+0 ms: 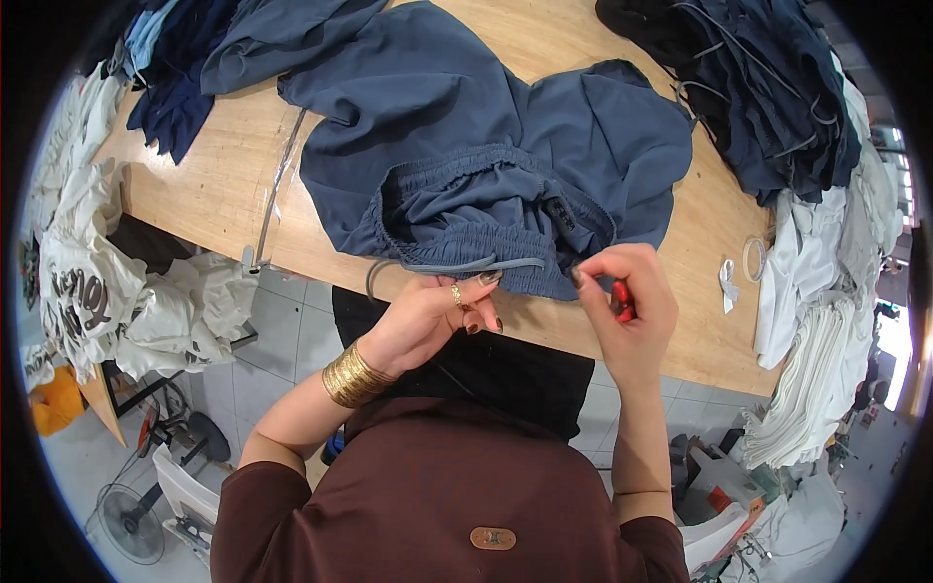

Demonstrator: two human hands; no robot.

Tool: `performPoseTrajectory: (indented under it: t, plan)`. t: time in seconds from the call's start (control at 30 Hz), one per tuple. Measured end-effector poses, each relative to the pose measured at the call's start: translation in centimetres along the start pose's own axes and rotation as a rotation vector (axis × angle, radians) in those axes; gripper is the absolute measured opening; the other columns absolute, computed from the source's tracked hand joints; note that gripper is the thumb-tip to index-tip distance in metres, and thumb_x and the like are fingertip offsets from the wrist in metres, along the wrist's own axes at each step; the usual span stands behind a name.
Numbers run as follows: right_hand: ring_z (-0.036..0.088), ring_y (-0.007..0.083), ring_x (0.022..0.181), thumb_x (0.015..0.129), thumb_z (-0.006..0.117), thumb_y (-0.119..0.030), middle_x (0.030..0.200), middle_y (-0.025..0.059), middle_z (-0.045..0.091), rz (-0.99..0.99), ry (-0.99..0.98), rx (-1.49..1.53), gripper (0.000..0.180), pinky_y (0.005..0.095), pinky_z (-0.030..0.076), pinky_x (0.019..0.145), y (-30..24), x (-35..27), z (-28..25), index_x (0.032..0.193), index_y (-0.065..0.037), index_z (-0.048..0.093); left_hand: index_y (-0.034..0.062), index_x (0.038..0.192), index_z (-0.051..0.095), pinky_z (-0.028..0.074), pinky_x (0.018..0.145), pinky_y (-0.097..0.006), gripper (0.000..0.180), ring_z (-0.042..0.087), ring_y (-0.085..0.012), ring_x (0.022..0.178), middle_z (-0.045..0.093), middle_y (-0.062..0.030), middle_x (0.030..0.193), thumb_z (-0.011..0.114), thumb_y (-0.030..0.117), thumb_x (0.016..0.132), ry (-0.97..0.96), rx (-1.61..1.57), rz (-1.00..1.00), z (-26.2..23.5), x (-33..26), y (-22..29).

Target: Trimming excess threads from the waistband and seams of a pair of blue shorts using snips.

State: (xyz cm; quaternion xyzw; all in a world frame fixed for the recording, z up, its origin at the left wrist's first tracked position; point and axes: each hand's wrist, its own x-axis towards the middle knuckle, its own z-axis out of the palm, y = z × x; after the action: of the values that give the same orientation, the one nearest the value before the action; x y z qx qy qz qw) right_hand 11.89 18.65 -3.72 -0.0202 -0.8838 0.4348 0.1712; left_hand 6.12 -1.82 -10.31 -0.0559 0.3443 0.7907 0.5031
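Dark blue-grey drawstring shorts (418, 107) lie on the table, with their gathered elastic waistband (476, 248) toward me. A grey drawstring (486, 265) runs along the waistband's near edge. My left hand (437, 316) is at that edge, thumb and forefinger closed together by the cord; whatever they pinch is too small to make out. To the right, my right hand (632, 306) is closed, its thumb and forefinger pinched beside the waistband. Tucked in its palm is a small red-handled tool (622, 299), its working end hidden by the fingers.
Dark garments with cords (777, 107) are heaped at the far right, navy clothes (180, 97) at the far left. White garments hang at the left (87, 262) and lie stacked at the right (807, 379). A tape roll (754, 259) sits near the table's right edge.
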Motion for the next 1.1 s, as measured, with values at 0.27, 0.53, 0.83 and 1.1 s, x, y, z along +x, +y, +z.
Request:
performPoseTrajectory:
  t: [0.27, 0.53, 0.83, 1.1]
  plan:
    - [0.057, 0.0169, 0.063, 0.069, 0.073, -0.002, 0.083, 0.0053, 0.057, -0.219, 0.019, -0.051, 0.021, 0.0259, 0.044, 0.050, 0.7, -0.5, 2.0, 0.085, -0.006, 0.062, 0.0000, 0.098, 0.062, 0.042, 0.060, -0.023, 0.021, 0.058, -0.0104, 0.070, 0.065, -0.0067, 0.081, 0.057, 0.019, 0.091, -0.023, -0.219, -0.108, 1.9, -0.6, 1.1]
    - [0.057, 0.0200, 0.062, 0.065, 0.064, 0.010, 0.085, 0.0059, 0.057, -0.070, 0.028, 0.000, 0.030, 0.0278, 0.044, 0.053, 0.3, -0.5, 2.0, 0.089, -0.005, 0.055, 0.0026, 0.073, 0.062, 0.035, 0.053, -0.022, 0.013, 0.045, -0.0059, 0.057, 0.056, 0.0007, 0.070, 0.069, 0.011, 0.081, 0.246, 0.015, -0.027, 4.3, -0.3, 1.8]
    - [0.058, 0.0162, 0.063, 0.072, 0.072, -0.004, 0.077, 0.0060, 0.059, 0.059, 0.007, 0.114, 0.026, 0.0242, 0.046, 0.055, -1.2, -1.0, 0.3, 0.092, -0.001, 0.055, -0.0024, 0.086, 0.068, 0.034, 0.052, -0.019, 0.016, 0.048, -0.0041, 0.058, 0.062, -0.0002, 0.073, 0.071, 0.012, 0.079, 0.168, 0.040, 0.029, 3.9, -0.4, 1.9]
    - [0.056, 0.0187, 0.059, 0.074, 0.074, -0.012, 0.071, 0.0063, 0.058, 0.019, -0.030, -0.090, 0.022, 0.0281, 0.042, 0.050, -1.5, -0.8, -0.1, 0.087, -0.003, 0.059, 0.0012, 0.090, 0.067, 0.036, 0.053, -0.018, 0.016, 0.049, -0.0031, 0.061, 0.063, 0.0012, 0.079, 0.072, 0.011, 0.078, 0.124, 0.046, 0.074, 4.3, -0.5, 2.0]
